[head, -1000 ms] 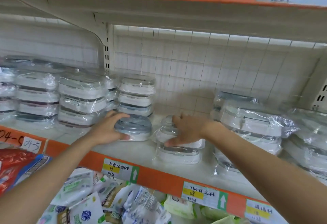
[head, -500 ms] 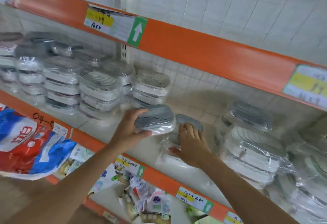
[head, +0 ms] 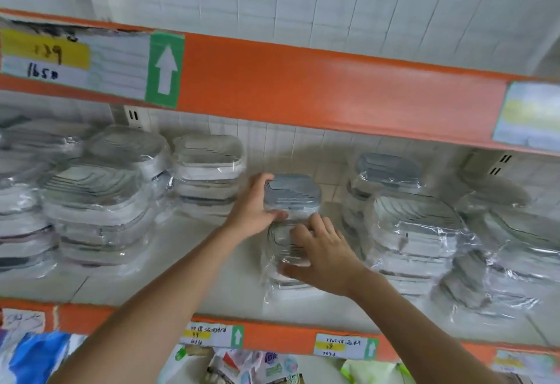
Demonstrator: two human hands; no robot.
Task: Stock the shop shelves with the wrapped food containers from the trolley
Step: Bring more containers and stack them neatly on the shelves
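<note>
Left hand [head: 254, 208] gripped a grey-lidded container [head: 291, 193] by its left side, thumb curled under its front edge and fingers over the top, holding it at the back of the white shelf [head: 188, 265]. Right hand [head: 323, 252] lay just in front, its fingers bent over the lid of a wrapped stack of containers [head: 283, 254] and its thumb against the stack's front, clasping it; the grey-lidded one sat just behind and above this stack, and I could not tell whether the 2 touched. Taller wrapped stacks [head: 100, 201] stood to the left, and more wrapped stacks [head: 415, 226] to the right. An orange shelf edge [head: 318, 86] above carried a price label [head: 75, 62] with a green arrow.
</note>
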